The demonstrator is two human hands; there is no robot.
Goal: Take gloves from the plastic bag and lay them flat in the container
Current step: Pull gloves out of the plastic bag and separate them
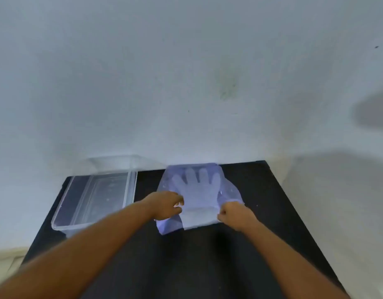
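Note:
A clear bluish plastic bag (229, 190) lies at the far middle of the black table. Inside it a pale translucent glove (197, 186) shows, fingers pointing away from me, with its cuff sticking out of the bag's near end. My left hand (164, 205) pinches the left side of the bag and cuff. My right hand (234, 213) is closed on the right side of the cuff. A clear rectangular container (130, 186) stands to the left of the bag, with nothing visible inside it.
The black table (207, 255) butts against a pale wall (186, 83) at the back. The container sits near the table's left edge. Dark shadows fall on the wall at the right.

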